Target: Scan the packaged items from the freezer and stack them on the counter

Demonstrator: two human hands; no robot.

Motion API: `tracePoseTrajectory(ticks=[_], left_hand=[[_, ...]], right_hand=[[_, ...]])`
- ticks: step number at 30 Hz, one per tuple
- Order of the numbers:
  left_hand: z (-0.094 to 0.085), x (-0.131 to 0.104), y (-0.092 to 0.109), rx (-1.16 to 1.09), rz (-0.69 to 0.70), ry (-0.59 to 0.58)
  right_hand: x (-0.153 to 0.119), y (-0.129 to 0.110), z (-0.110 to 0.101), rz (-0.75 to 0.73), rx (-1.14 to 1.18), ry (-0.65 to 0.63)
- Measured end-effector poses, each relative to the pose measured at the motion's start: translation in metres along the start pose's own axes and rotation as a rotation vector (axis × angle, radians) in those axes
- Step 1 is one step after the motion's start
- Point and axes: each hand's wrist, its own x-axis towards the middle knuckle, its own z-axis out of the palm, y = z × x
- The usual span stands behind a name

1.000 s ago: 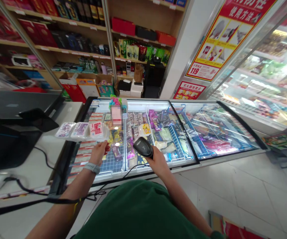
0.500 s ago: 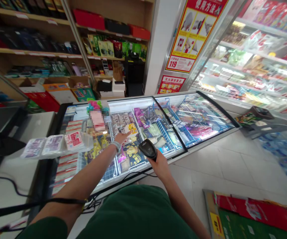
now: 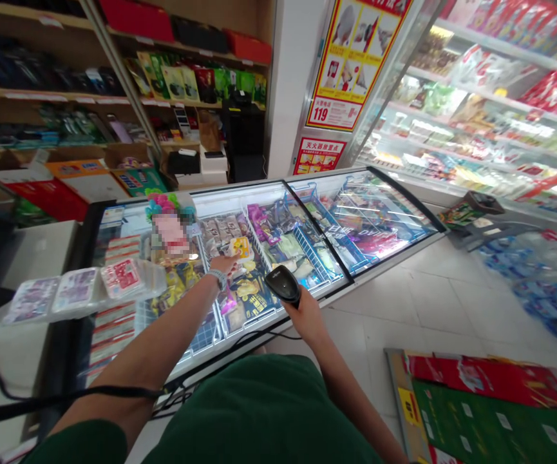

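My left hand (image 3: 225, 264), with a watch at its wrist, is closed on the edge of a small yellow-and-white package (image 3: 241, 249) above the glass-topped freezer (image 3: 350, 282). In my right hand (image 3: 302, 309) is a black handheld scanner (image 3: 282, 284), its head pointing up and left over the freezer's front edge. A row of clear packs with red and purple contents (image 3: 122, 278) lies at the freezer's left end. Beside them, further back, are a blurred pink item (image 3: 170, 232) and a colourful curly ornament (image 3: 162, 202).
Behind the freezer stand shelves (image 3: 66, 96) of goods and open boxes (image 3: 78, 183). A lit display cooler (image 3: 476, 122) is at right, with bottled packs (image 3: 539, 277) below. Black cables (image 3: 66, 393) cross my left arm. A green-and-red box (image 3: 490, 406) lies lower right.
The view has shifted, so the freezer and shelves sit further left in the picture. Both hands keep nearly the same pose, the left still at the yellow-and-white package and the right still holding the scanner.
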Motion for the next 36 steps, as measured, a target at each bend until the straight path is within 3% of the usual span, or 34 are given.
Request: tracePoseTrajectory(ticks=[3, 8, 15, 21, 29, 36], left_hand=[[-0.011, -0.005, -0.001, -0.058, -0.047, 0.022], [-0.039, -0.024, -0.009, -0.168, -0.006, 0.074], [-0.087, -0.062, -0.031, -0.291, 0.077, 0.055], [-0.117, -0.091, -0.054, -0.363, 0.103, 0.074], [-0.133, -0.11, -0.085, -0.423, 0.019, 0.158], [-0.136, -0.129, -0.082, -0.468, 0.003, 0.168]], right_hand=[[0.003, -0.005, 0.005, -0.032, -0.015, -0.022], [0.006, -0.018, 0.01, -0.114, -0.056, -0.07], [0.01, -0.035, 0.021, -0.237, -0.068, -0.155], [0.013, -0.049, 0.036, -0.357, -0.106, -0.237], [0.011, -0.065, 0.04, -0.41, -0.161, -0.283], [0.012, -0.064, 0.041, -0.413, -0.17, -0.294]])
